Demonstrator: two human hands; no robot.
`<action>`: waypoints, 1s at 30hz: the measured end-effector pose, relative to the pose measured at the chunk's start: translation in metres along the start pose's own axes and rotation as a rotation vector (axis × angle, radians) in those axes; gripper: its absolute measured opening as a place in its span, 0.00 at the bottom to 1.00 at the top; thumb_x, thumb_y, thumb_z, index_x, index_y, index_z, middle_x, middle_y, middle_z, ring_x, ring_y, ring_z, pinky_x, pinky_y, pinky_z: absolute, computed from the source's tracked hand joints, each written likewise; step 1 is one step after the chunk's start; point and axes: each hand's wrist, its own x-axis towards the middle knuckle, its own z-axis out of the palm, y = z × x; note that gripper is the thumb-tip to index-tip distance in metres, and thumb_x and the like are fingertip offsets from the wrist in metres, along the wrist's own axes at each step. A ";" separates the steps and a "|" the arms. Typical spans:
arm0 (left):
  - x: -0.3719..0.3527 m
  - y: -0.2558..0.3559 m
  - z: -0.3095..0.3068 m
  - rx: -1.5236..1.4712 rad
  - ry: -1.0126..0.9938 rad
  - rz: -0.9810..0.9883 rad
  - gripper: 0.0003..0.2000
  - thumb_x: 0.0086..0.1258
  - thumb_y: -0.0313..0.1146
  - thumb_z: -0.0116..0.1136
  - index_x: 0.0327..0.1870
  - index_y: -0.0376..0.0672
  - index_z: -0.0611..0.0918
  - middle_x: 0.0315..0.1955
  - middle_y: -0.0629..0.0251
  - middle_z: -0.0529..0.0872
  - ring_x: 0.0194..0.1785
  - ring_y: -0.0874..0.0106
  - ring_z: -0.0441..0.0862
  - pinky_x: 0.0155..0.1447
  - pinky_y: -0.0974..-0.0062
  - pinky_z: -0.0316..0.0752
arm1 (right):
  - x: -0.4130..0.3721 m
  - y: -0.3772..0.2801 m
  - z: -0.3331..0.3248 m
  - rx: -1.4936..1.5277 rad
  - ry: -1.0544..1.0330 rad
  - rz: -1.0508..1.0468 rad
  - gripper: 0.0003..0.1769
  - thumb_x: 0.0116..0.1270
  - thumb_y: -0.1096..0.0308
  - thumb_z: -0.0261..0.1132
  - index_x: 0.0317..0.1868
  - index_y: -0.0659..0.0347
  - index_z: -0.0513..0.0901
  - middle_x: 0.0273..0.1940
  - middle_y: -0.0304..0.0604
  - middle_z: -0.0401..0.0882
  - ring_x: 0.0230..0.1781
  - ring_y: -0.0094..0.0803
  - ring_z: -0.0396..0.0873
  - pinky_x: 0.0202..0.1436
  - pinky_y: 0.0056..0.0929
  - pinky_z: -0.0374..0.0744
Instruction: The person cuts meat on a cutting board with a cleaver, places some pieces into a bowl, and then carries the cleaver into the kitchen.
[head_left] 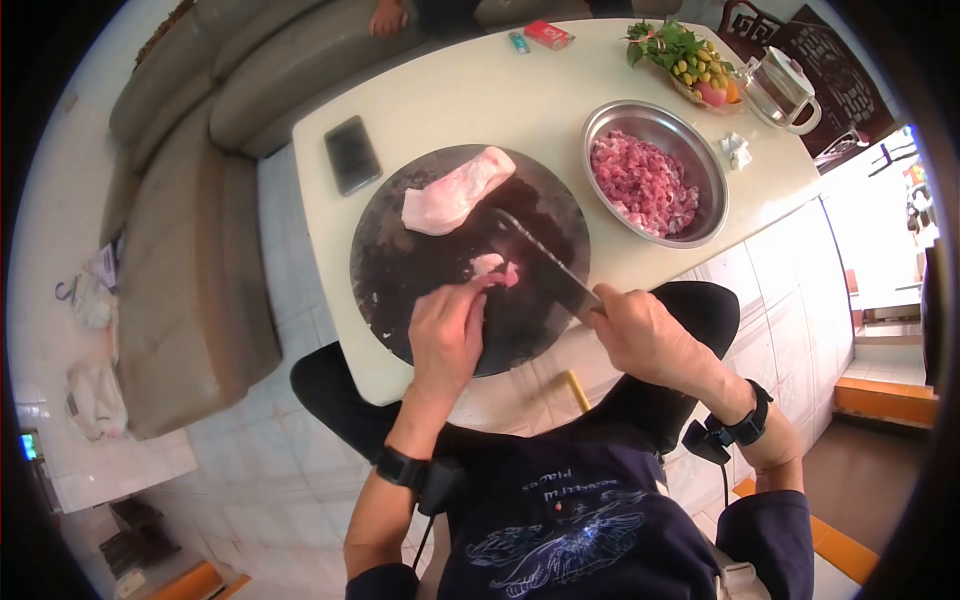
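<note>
On a dark round cutting board [400, 290], my left hand [446, 328] has its fingers pressed together on a small strip of meat [500, 277]. A paler scrap [487, 264] lies against that strip. My right hand [640, 333] is wrapped round the handle of a knife [550, 262], whose blade points up and left over the board, just right of the meat strip. A large pale slab of meat [455, 192] rests behind them near the board's back edge. Chopped meat [640, 180] fills much of a metal bowl [719, 192] to the right.
A dark phone [352, 156] lies left of the board on the white table [450, 80]. Fruit [700, 70] and a glass pitcher [778, 90] stand at the back right. Small packets [549, 35] lie at the back, near another person's hand [388, 18].
</note>
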 end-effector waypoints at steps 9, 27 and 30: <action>-0.002 0.002 0.006 0.124 -0.010 -0.085 0.07 0.54 0.24 0.68 0.31 0.41 0.81 0.29 0.65 0.80 0.34 0.64 0.78 0.41 0.67 0.69 | 0.002 -0.008 0.013 -0.166 0.025 -0.070 0.07 0.54 0.78 0.60 0.28 0.64 0.67 0.15 0.51 0.71 0.18 0.49 0.77 0.21 0.43 0.74; -0.011 0.003 -0.005 0.040 -0.050 -0.170 0.10 0.52 0.21 0.65 0.37 0.38 0.84 0.36 0.62 0.82 0.39 0.62 0.79 0.45 0.68 0.68 | 0.038 -0.041 0.034 -0.293 -0.099 -0.270 0.09 0.46 0.79 0.61 0.29 0.69 0.71 0.17 0.48 0.76 0.17 0.41 0.79 0.19 0.36 0.74; -0.015 0.002 -0.008 -0.012 -0.091 -0.181 0.12 0.51 0.21 0.65 0.38 0.37 0.83 0.43 0.60 0.82 0.43 0.60 0.79 0.48 0.68 0.69 | 0.078 -0.050 0.058 -0.262 -0.087 -0.346 0.08 0.47 0.79 0.61 0.29 0.69 0.72 0.19 0.49 0.78 0.19 0.40 0.81 0.20 0.35 0.76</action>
